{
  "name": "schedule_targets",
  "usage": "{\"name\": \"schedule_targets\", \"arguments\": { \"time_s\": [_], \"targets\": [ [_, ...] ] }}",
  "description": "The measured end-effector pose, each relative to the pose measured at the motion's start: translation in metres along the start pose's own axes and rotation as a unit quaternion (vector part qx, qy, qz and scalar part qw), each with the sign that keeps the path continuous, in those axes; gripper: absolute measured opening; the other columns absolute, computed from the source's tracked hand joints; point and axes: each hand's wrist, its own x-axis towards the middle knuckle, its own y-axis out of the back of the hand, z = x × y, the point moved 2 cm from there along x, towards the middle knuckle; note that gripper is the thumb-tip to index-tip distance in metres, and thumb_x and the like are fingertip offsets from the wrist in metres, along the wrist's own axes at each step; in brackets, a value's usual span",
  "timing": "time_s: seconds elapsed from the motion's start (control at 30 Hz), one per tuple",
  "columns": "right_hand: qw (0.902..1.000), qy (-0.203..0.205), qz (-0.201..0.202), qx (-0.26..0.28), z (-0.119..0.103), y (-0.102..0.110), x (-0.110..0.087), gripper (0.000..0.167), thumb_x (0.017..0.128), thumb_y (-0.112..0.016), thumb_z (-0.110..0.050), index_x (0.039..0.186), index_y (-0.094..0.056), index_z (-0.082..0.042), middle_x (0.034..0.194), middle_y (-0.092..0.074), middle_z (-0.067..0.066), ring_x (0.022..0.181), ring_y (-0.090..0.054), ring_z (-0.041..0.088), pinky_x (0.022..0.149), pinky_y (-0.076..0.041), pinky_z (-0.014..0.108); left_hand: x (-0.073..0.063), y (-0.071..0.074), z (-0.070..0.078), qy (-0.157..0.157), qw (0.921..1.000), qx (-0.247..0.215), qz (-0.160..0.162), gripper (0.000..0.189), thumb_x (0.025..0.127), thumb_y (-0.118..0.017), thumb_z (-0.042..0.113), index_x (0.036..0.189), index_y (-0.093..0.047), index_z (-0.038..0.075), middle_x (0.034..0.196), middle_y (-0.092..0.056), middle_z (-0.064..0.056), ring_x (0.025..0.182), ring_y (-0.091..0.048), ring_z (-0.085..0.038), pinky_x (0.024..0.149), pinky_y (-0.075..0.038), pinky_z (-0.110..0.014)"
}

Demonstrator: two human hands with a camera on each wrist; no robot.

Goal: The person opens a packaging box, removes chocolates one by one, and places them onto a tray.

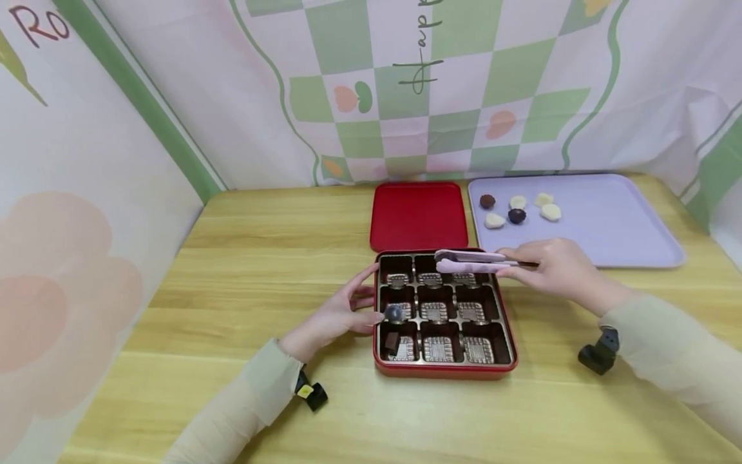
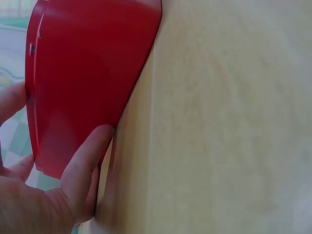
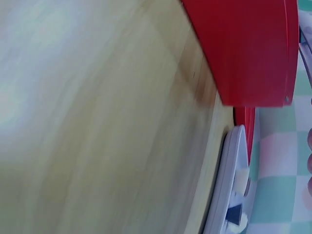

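Note:
A red box (image 1: pixel 446 371) with a brown divider insert stands on the table. A dark round chocolate (image 1: pixel 394 314) sits in the left compartment of its middle row. In the front left one is a dark rectangular chocolate (image 1: pixel 391 343). My left hand (image 1: pixel 339 310) rests against the box's left side, fingers spread; the left wrist view has the thumb (image 2: pixel 85 158) along the red wall. With my right hand (image 1: pixel 553 267) I grip pale purple tongs (image 1: pixel 472 261), their tips over the back row. Whether the tips hold anything I cannot tell.
A red lid (image 1: pixel 418 216) lies behind the box. To the right of the lid, a lavender tray (image 1: pixel 614 219) carries several white and dark chocolates, among them a brown round one (image 1: pixel 487 202). A printed cloth (image 1: pixel 406 96) hangs along the table's back edge.

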Motion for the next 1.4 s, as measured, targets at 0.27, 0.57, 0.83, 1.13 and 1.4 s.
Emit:
{"name": "schedule_targets", "arguments": {
  "time_s": [0.27, 0.57, 0.83, 1.13, 1.4],
  "targets": [
    [0.9981, -0.033, 0.04, -0.035, 0.014, 0.008, -0.015, 0.068, 0.085, -0.051, -0.065, 0.092, -0.074, -0.001, 0.066, -0.068, 0.007, 0.05, -0.061, 0.023, 0.043, -0.048, 0.038, -0.001, 0.0, -0.001, -0.001, 1.0, -0.002, -0.003, 0.089, 0.083, -0.063, -0.006, 0.15, -0.02, 0.033, 0.143, -0.03, -0.023, 0.131, -0.038, -0.038, 0.08, -0.059, -0.041],
    [0.9939, -0.084, 0.048, -0.053, 0.039, 0.019, -0.03, 0.057, 0.08, -0.065, -0.056, 0.093, -0.073, 0.0, 0.078, -0.071, 0.019, 0.06, -0.065, 0.038, 0.046, -0.049, 0.049, -0.001, 0.0, -0.002, -0.002, 1.0, -0.006, -0.004, 0.088, 0.084, -0.063, -0.006, 0.15, -0.02, 0.033, 0.144, -0.03, -0.022, 0.131, -0.037, -0.038, 0.083, -0.058, -0.042],
    [0.9863, -0.146, -0.003, -0.076, 0.059, 0.02, -0.039, 0.038, 0.069, -0.08, -0.03, 0.096, -0.074, -0.004, 0.084, -0.069, 0.024, 0.059, -0.063, 0.042, 0.045, -0.047, 0.051, -0.001, -0.001, -0.001, -0.002, 1.0, -0.001, 0.0, 0.089, 0.083, -0.063, -0.007, 0.151, -0.02, 0.032, 0.145, -0.029, -0.023, 0.131, -0.037, -0.039, 0.083, -0.058, -0.042],
    [0.9669, -0.22, -0.103, -0.078, 0.065, 0.017, -0.037, 0.043, 0.077, -0.075, -0.036, 0.105, -0.071, -0.005, 0.087, -0.068, 0.026, 0.065, -0.063, 0.043, 0.047, -0.045, 0.048, 0.0, 0.0, 0.001, 0.0, 1.0, -0.003, 0.001, 0.09, 0.082, -0.064, -0.007, 0.15, -0.021, 0.033, 0.145, -0.029, -0.022, 0.131, -0.037, -0.038, 0.083, -0.058, -0.042],
    [0.9657, -0.221, -0.114, -0.074, 0.066, 0.011, -0.035, 0.044, 0.078, -0.074, -0.038, 0.106, -0.07, -0.004, 0.083, -0.068, 0.027, 0.065, -0.063, 0.043, 0.048, -0.046, 0.048, 0.001, 0.001, -0.001, -0.001, 1.0, -0.004, -0.002, 0.089, 0.083, -0.064, -0.007, 0.15, -0.021, 0.033, 0.144, -0.03, -0.022, 0.131, -0.037, -0.038, 0.082, -0.058, -0.042]
  ]
}}
